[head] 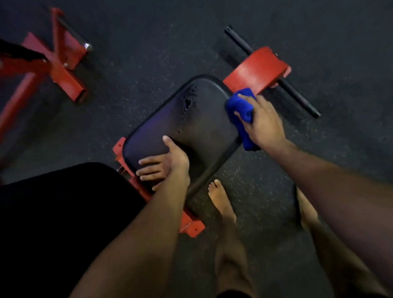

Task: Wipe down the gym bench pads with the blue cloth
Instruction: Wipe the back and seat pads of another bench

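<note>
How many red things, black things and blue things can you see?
Red: 3, the bench frame, the end piece and the other frame.
Black: 3, the seat pad, the big pad and the bar.
Blue: 1, the cloth under the right hand.
Total: 7.

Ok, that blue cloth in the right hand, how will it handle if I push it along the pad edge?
The blue cloth is likely floppy: it bunches under the right hand and droops past the black pad edge. It looks soft and light, so it will probably fold or slide rather than hold shape.
</note>
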{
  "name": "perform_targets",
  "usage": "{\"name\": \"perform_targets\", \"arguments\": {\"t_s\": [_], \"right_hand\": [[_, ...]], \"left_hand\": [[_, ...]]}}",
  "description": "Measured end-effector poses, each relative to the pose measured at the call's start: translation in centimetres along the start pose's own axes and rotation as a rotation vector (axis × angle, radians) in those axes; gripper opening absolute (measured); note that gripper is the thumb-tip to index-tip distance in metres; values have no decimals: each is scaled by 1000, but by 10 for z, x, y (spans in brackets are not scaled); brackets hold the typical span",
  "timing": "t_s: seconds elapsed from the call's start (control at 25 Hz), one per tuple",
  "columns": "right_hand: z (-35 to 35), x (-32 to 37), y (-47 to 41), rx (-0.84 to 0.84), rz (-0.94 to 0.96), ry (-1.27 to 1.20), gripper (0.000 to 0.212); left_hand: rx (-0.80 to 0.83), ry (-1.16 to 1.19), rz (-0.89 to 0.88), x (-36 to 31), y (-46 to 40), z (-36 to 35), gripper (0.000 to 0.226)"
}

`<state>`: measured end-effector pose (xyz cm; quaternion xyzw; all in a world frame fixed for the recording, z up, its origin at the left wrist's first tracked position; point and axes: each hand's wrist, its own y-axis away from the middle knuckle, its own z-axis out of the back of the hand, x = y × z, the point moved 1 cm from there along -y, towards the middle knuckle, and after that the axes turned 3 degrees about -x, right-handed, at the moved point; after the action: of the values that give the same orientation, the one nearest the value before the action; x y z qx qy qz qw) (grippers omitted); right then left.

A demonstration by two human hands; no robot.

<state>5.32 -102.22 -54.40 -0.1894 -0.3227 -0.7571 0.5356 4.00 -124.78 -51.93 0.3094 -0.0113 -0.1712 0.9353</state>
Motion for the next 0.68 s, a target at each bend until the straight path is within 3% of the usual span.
{"name": "perform_targets", "arguments": {"t_s": [0.04, 0.08, 0.12, 0.16, 0.2, 0.24, 0.32, 0.52, 0.68], "right_hand": [[-2, 3, 2, -23, -11, -12, 51], [-6, 4, 5, -64, -21, -55, 49], [-10, 4, 9, -103, -52, -121, 45], [-14, 4, 11, -152, -73, -183, 42], [-17, 6, 12, -194, -108, -224, 40], [-20, 5, 9, -223, -135, -253, 38], [-25, 3, 10, -267, -130, -302, 36], [-40, -5, 12, -396, -27, -390, 34], [-57, -5, 24, -603, -309, -571, 39]], "left_hand": [[-30, -100, -115, 5, -9, 11, 97], [-165, -232, -414, 13, -21, 29, 91], [-303, -390, -915, 15, -34, 49, 84], [-299, -578, -1404, 14, -45, 61, 80], [-220, -759, -1786, 10, -55, 63, 77], [-98, -890, -2006, 5, -65, 58, 75], [-20, -970, -2102, 4, -85, 43, 76], [-155, -865, -2215, 8, -122, 26, 74], [-161, -820, -2241, 5, -115, 23, 73]]}}
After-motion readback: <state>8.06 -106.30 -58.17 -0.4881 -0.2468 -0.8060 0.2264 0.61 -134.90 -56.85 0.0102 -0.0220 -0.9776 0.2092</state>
